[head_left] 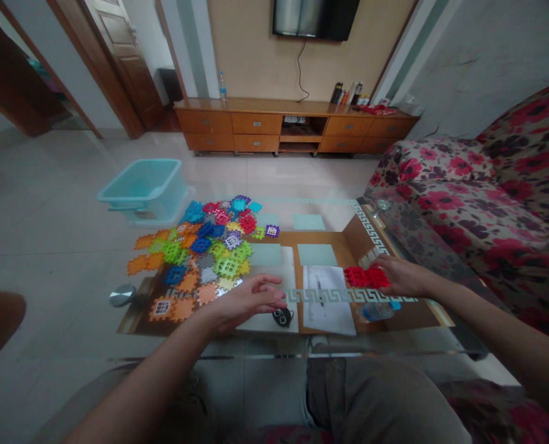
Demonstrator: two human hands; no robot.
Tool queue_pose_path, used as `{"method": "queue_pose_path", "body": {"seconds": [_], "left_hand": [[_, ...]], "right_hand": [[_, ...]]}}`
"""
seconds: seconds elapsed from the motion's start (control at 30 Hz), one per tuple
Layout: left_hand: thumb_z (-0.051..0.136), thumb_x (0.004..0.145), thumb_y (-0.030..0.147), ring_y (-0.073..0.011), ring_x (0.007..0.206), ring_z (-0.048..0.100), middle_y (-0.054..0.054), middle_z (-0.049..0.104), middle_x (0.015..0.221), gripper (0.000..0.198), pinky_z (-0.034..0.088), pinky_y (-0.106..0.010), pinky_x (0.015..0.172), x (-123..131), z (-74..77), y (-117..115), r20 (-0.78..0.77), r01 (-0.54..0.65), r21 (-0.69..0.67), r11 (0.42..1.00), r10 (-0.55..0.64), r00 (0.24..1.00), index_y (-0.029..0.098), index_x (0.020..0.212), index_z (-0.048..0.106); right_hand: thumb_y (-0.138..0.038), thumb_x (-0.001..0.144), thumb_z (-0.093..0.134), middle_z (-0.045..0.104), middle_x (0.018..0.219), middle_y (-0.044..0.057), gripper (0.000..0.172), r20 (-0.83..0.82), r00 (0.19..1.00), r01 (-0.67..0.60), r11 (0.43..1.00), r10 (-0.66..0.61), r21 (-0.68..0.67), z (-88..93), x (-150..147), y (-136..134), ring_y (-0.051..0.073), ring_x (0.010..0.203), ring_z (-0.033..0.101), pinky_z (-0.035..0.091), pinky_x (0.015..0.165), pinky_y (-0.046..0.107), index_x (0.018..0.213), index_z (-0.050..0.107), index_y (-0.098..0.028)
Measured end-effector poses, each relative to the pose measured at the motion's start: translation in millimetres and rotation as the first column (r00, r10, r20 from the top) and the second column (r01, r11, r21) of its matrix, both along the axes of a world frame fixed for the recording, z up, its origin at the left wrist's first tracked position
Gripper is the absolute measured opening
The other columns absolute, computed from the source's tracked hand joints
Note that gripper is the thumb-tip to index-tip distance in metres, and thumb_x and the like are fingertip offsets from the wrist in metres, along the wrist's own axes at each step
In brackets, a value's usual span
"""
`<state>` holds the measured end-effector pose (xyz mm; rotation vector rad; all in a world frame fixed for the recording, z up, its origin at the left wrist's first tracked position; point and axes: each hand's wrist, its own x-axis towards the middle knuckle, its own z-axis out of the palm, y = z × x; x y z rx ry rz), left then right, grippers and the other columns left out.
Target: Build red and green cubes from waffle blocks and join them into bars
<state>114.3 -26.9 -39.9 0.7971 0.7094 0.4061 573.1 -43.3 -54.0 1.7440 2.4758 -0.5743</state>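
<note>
My left hand (251,298) hovers over the near middle of the glass table, its fingers stretched out and nothing held. To its left spreads a heap of colourful interlocking plastic tiles, with lime green tiles (229,262) and orange tiles (182,308) nearest. At the right of the table, my right hand (406,276) has its fingers closed on the right end of some red interlocking tiles (366,277). Those tiles lie apart from the heap; how many there are is unclear.
Under the glass, a lower shelf holds papers (327,308), a dark round object (282,316) and a water bottle (376,311). A light blue plastic bin (145,185) stands beyond the table's far left. A flowered sofa (459,185) flanks the right, and a wooden cabinet (256,123) lines the wall.
</note>
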Motion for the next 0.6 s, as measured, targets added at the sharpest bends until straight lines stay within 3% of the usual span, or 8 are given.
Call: {"method": "queue_pose_path", "body": {"seconds": [0.6], "left_hand": [[0.083,0.075,0.036,-0.0250,0.105,0.069,-0.012,0.065,0.114,0.049,0.042,-0.045,0.104,0.6,-3.1,1.3,-0.012,0.004,0.000,1.000,-0.004,1.000,0.018,0.113,0.059]], "right_hand": [[-0.025,0.064,0.068,0.065,0.104,0.009,0.043,0.012,0.999,0.033,0.999,-0.033,-0.007,-4.1,2.4,-0.9,0.029,0.100,0.064,0.051,0.090,0.038,0.106,0.063,-0.020]]}}
